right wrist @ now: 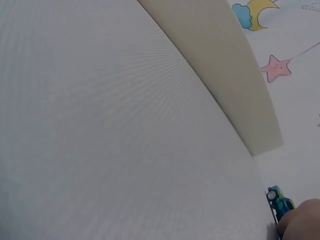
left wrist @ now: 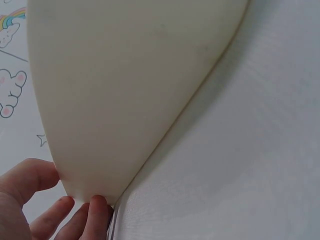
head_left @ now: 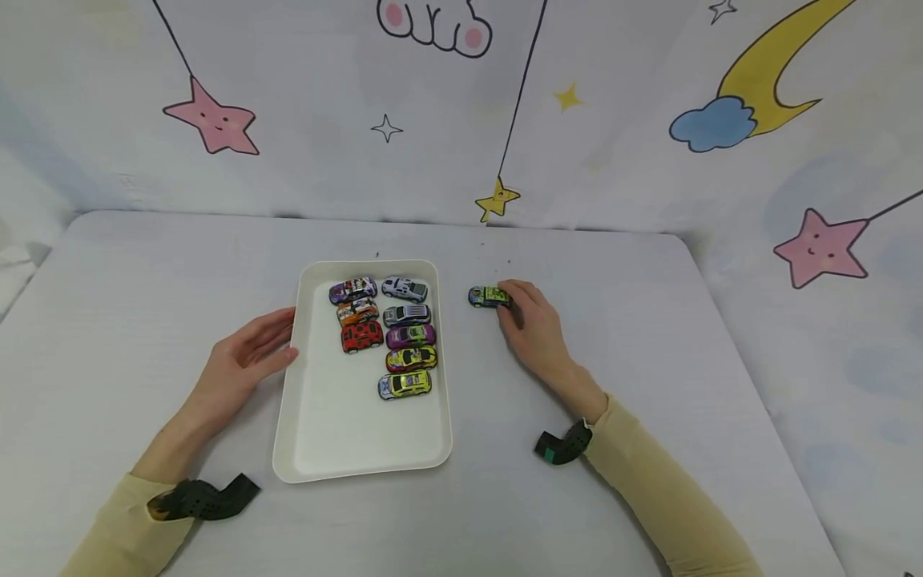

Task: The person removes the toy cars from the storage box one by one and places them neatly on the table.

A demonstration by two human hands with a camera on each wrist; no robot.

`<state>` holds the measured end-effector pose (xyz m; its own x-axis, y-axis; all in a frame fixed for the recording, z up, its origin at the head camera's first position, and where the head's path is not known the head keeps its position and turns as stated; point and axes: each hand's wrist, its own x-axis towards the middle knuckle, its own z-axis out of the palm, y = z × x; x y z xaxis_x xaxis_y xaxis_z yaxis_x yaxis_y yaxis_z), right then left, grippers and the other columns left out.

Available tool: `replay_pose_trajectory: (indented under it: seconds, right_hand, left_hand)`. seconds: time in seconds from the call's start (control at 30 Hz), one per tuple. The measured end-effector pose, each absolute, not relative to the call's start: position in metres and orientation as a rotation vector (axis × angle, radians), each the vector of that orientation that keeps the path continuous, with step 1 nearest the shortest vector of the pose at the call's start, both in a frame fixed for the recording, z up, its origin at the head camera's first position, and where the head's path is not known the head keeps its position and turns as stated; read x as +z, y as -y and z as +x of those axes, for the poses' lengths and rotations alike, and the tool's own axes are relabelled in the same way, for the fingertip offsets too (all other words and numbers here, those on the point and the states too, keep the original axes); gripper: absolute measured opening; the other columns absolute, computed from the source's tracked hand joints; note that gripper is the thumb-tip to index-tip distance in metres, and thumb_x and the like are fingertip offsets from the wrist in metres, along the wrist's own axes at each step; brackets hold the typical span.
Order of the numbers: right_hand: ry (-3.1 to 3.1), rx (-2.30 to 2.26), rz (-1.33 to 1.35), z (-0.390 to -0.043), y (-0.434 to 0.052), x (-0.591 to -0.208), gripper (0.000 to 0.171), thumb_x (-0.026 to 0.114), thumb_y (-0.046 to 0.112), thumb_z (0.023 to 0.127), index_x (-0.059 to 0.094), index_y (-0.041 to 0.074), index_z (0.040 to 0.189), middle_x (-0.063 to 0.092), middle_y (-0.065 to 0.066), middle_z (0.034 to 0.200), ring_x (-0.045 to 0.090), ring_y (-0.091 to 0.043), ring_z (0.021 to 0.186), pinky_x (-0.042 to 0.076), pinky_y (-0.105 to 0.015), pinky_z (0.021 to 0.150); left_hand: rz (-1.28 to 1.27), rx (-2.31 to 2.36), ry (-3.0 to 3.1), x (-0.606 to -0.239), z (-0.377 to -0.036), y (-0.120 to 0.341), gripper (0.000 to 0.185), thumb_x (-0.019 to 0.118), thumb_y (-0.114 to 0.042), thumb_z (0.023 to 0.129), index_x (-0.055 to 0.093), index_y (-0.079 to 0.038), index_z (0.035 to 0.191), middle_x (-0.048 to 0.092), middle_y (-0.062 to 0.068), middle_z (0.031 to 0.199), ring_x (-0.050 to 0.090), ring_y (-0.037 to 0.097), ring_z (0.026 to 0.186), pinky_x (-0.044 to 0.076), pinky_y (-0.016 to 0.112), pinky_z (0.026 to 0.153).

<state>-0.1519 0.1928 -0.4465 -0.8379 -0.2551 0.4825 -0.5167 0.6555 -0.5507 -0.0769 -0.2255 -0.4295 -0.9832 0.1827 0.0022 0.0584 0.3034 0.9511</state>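
My right hand (head_left: 537,330) pinches the right end of a green and black toy car (head_left: 485,296) on the table, to the right of the white tray (head_left: 332,433). In the right wrist view the toy car (right wrist: 280,202) shows beside part of the hand (right wrist: 302,222). My left hand (head_left: 241,365) touches the tray's left wall with thumb and fingertips. The left wrist view shows these fingers (left wrist: 97,207) against the outside of the wall (left wrist: 125,100). Inside the tray, toy cars form two columns: a red one (head_left: 362,336) ends the left column, a yellow one (head_left: 405,385) the right.
The table (head_left: 548,513) is covered in white and meets a printed wall cloth (head_left: 303,176) at the back. Black wrist cameras (head_left: 203,498) sit on both forearms, near the table surface.
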Motion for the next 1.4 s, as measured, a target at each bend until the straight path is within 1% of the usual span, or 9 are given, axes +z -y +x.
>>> replay_pose_trajectory:
  seconds: [0.17, 0.27, 0.53, 0.73, 0.93, 1.03, 1.17, 1.3, 1.4]
  right_hand:
    - [2.435, 0.961, 0.633, -0.152, -0.191, -0.447, 0.037, 0.068, 0.001, 0.090, 0.062, -0.004, 0.127, 0.061, -0.018, 0.130, 0.057, -0.033, 0.122, 0.050, -0.046, 0.102]
    - [2.358, 0.937, 0.642, -0.151, -0.189, -0.446, 0.038, 0.068, 0.001, 0.089, 0.063, -0.003, 0.126, 0.060, -0.018, 0.131, 0.055, -0.034, 0.122, 0.049, -0.047, 0.101]
    - [2.242, 0.960, 0.631, -0.144, -0.180, -0.445, 0.035, 0.070, -0.002, 0.084, 0.067, -0.002, 0.119, 0.064, -0.014, 0.124, 0.059, -0.030, 0.115, 0.050, -0.042, 0.095]
    - [2.221, 1.014, 0.713, -0.129, -0.165, -0.443, 0.032, 0.070, 0.000, 0.085, 0.068, -0.003, 0.116, 0.066, -0.017, 0.118, 0.061, -0.030, 0.111, 0.052, -0.039, 0.096]
    - [2.230, 1.109, 0.856, -0.114, -0.150, -0.442, 0.034, 0.073, 0.006, 0.086, 0.069, 0.003, 0.119, 0.066, -0.013, 0.118, 0.061, -0.025, 0.113, 0.051, -0.033, 0.101]
    - [2.203, 1.182, 0.972, -0.105, -0.143, -0.440, 0.034, 0.074, 0.010, 0.086, 0.068, 0.003, 0.119, 0.066, -0.011, 0.117, 0.061, -0.025, 0.111, 0.051, -0.032, 0.100]
    - [2.154, 1.230, 1.125, -0.097, -0.135, -0.437, 0.035, 0.076, 0.014, 0.086, 0.068, 0.000, 0.117, 0.065, -0.012, 0.117, 0.061, -0.025, 0.110, 0.052, -0.033, 0.099]
    - [2.132, 1.237, 1.221, -0.092, -0.129, -0.436, 0.035, 0.077, 0.014, 0.085, 0.068, -0.001, 0.115, 0.065, -0.011, 0.118, 0.060, -0.024, 0.112, 0.052, -0.033, 0.100]
    - [2.130, 1.226, 1.282, -0.087, -0.124, -0.435, 0.033, 0.077, 0.009, 0.083, 0.068, 0.000, 0.114, 0.065, -0.011, 0.118, 0.060, -0.024, 0.113, 0.053, -0.033, 0.100]
  left_hand:
    - [0.243, 1.791, -2.447, -0.429, -0.076, 0.227, 0.056, 0.063, -0.014, 0.099, 0.042, -0.005, 0.150, 0.045, 0.015, 0.154, 0.048, -0.007, 0.129, 0.042, 0.005, 0.100]
    - [0.236, 1.801, -2.444, -0.429, -0.076, 0.227, 0.056, 0.064, -0.014, 0.099, 0.042, -0.004, 0.150, 0.046, 0.014, 0.153, 0.049, -0.007, 0.129, 0.042, 0.006, 0.100]
    - [0.234, 1.786, -2.452, -0.431, -0.075, 0.228, 0.057, 0.064, -0.015, 0.099, 0.042, -0.006, 0.151, 0.045, 0.014, 0.154, 0.048, -0.007, 0.129, 0.042, 0.005, 0.100]
    - [0.229, 1.764, -2.460, -0.431, -0.076, 0.227, 0.057, 0.064, -0.017, 0.100, 0.041, -0.007, 0.152, 0.044, 0.015, 0.155, 0.047, -0.008, 0.129, 0.041, 0.004, 0.099]
    - [0.241, 1.782, -2.449, -0.431, -0.077, 0.227, 0.057, 0.064, -0.016, 0.099, 0.042, -0.007, 0.151, 0.044, 0.014, 0.154, 0.048, -0.007, 0.129, 0.042, 0.005, 0.100]
    - [0.243, 1.800, -2.439, -0.431, -0.077, 0.227, 0.057, 0.064, -0.014, 0.099, 0.042, -0.006, 0.151, 0.045, 0.015, 0.154, 0.048, -0.007, 0.129, 0.042, 0.006, 0.100]
    - [0.216, 1.831, -2.420, -0.430, -0.076, 0.226, 0.055, 0.064, -0.012, 0.099, 0.044, -0.006, 0.150, 0.045, 0.015, 0.153, 0.049, -0.008, 0.127, 0.042, 0.006, 0.101]
    - [0.202, 1.842, -2.412, -0.429, -0.076, 0.225, 0.054, 0.064, -0.011, 0.099, 0.045, -0.007, 0.149, 0.046, 0.014, 0.153, 0.049, -0.009, 0.127, 0.042, 0.007, 0.101]
    - [0.209, 1.836, -2.414, -0.429, -0.076, 0.225, 0.055, 0.064, -0.012, 0.099, 0.044, -0.007, 0.149, 0.045, 0.014, 0.153, 0.049, -0.009, 0.128, 0.041, 0.006, 0.101]
